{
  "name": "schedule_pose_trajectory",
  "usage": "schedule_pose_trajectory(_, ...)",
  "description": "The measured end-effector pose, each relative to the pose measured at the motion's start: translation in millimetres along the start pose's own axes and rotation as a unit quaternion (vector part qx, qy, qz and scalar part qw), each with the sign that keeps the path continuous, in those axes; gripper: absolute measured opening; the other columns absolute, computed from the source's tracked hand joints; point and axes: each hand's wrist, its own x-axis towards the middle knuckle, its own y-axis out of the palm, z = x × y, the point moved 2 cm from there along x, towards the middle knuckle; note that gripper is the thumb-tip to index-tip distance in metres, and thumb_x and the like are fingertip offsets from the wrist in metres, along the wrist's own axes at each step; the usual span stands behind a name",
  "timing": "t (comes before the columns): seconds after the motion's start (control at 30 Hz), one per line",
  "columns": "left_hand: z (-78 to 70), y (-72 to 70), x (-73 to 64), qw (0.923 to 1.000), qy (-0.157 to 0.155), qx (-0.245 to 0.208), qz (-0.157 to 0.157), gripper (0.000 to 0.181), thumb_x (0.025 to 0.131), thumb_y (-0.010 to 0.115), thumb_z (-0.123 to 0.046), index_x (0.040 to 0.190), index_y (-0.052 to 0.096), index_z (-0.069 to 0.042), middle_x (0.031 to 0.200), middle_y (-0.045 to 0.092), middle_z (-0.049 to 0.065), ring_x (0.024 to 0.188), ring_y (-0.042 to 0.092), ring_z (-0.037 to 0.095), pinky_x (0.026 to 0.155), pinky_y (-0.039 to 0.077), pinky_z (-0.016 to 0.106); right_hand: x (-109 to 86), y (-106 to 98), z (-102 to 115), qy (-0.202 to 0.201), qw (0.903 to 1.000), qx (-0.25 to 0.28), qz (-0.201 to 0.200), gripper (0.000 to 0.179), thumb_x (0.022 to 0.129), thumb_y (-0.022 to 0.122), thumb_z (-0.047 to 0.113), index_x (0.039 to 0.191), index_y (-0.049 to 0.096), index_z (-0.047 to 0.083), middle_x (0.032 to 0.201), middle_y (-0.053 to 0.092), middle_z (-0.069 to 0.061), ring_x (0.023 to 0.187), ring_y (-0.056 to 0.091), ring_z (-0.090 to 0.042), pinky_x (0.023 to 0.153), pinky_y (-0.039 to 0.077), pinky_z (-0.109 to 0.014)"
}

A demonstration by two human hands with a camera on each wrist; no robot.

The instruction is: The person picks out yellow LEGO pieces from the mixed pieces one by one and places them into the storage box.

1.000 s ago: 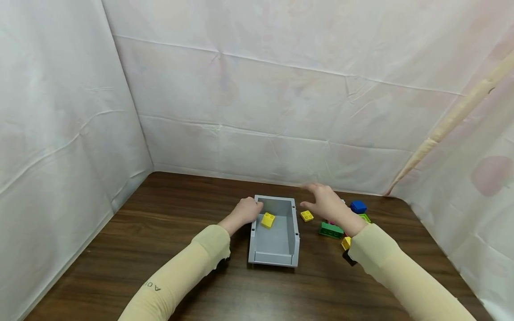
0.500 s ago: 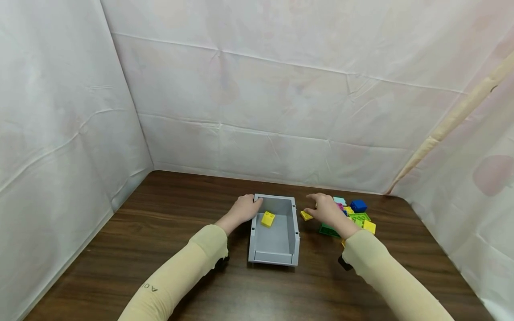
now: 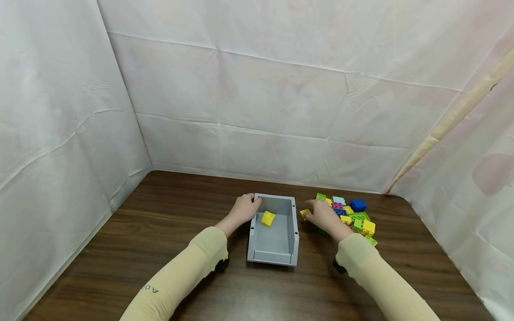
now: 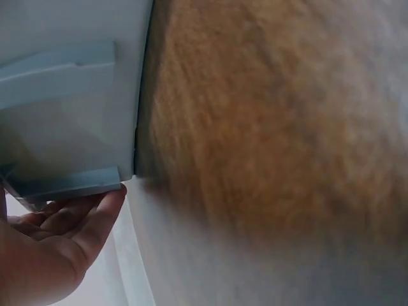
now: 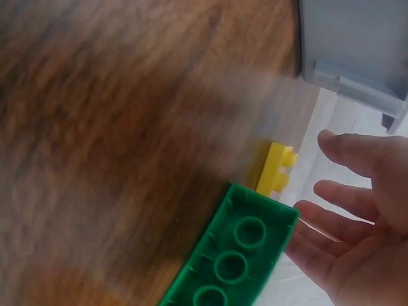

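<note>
A grey plastic bin (image 3: 273, 257) stands on the table with a yellow toy brick (image 3: 267, 219) inside. My left hand (image 3: 242, 210) grips the bin's left wall near its far corner, thumb over the rim; in the left wrist view its fingers (image 4: 102, 220) lie along the outer side. My right hand (image 3: 323, 216) hovers right of the bin with thumb and fingers spread. Just by its fingertips, a flat yellow brick (image 3: 304, 213) lies on the table, partly covered by the hand in the head view. A green brick (image 5: 236, 248) is below that hand, hollow side showing.
A pile of bricks lies right of and behind my right hand, among them a blue brick (image 3: 358, 205), a pale blue one (image 3: 338, 200) and a yellow one (image 3: 368, 228). A white patterned curtain (image 3: 241, 151) hangs behind the dark wooden table (image 3: 180, 200).
My right hand has come down and nearer, closing in on the flat yellow brick and uncovering more of the pile. The left hand stays at the bin, which keeps its place.
</note>
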Motion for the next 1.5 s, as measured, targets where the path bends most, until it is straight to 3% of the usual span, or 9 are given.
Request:
schedule_pose_trajectory(0.37,2.0,3.6,-0.3,0.9997,-0.002,-0.015,-0.018,0.032,0.097,0.04,-0.027,0.068,0.041,-0.012,0.053,0.033,-0.001,0.047,0.029,0.011,0.046,0.029,0.024,2.3,9,1,-0.002,1.0,-0.009,-0.001,0.04,0.085,0.069,0.018,0.119,0.061,-0.002,0.117,0.062,-0.021,0.105,0.06,-0.034,0.09,0.048,-0.049)
schedule_pose_trajectory(1.0,-0.8,5.0,0.5,0.9998,0.0,-0.012,-0.015,0.032,0.095,0.04,-0.023,0.066,0.039,-0.012,0.051,0.032,-0.002,0.046,0.026,0.011,0.046,0.027,0.023,5.4,17,-3,0.005,0.9988,-0.048,-0.005,0.031,0.084,0.07,0.014,0.111,0.066,-0.001,0.108,0.063,-0.02,0.096,0.062,-0.031,0.088,0.049,-0.047)
schedule_pose_trajectory(1.5,-1.5,2.5,0.1,1.0,0.0,-0.001,-0.005,0.03,0.095,0.04,-0.023,0.067,0.039,-0.012,0.05,0.032,-0.002,0.045,0.025,0.011,0.046,0.028,0.024,3.3,12,0,-0.002,0.9992,-0.039,0.0,0.03,0.082,0.071,0.013,0.109,0.067,-0.002,0.106,0.064,-0.019,0.095,0.062,-0.03,0.086,0.05,-0.046)
